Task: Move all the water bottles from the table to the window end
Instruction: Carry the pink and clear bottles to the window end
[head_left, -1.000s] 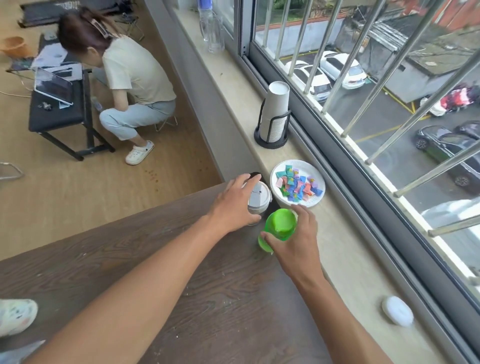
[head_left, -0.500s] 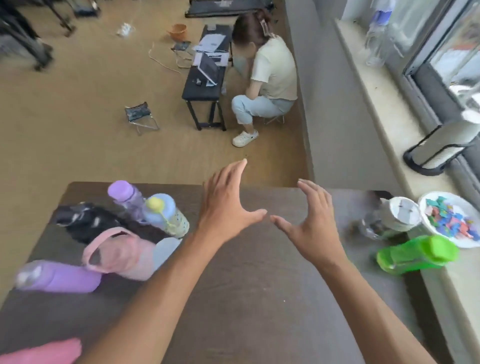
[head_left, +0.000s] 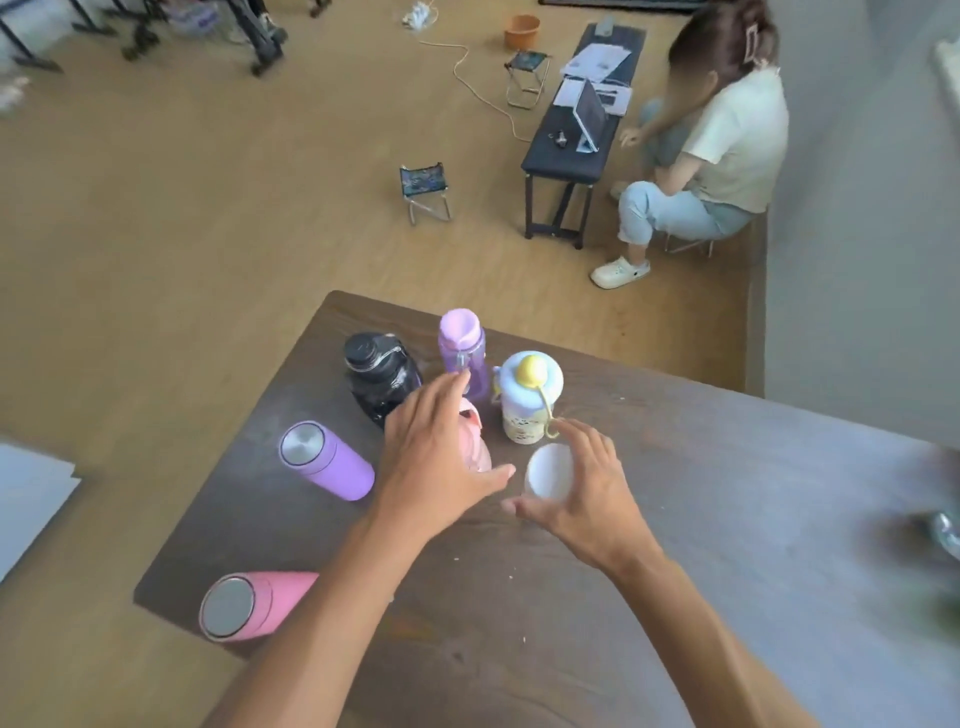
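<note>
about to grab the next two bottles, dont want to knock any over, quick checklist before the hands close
1. Left hand open over the pink handled bottle: ok, not gripping yet.
2. Right hand around the white bottle: ok, fingers curled but not closed.
3. Blue-lid bottle upright, close to right hand: ok, watch its yellow strap.
4. Lilac bottle and black bottle close behind left hand: not ok, tight clearance.
5. Purple tumbler and pink tumbler apart from the hands: ok.
6. Window end free: cannot tell, out of view.

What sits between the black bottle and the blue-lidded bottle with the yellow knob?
In the head view, the tall purple bottle stands between the black bottle and the blue-lidded bottle.
</note>
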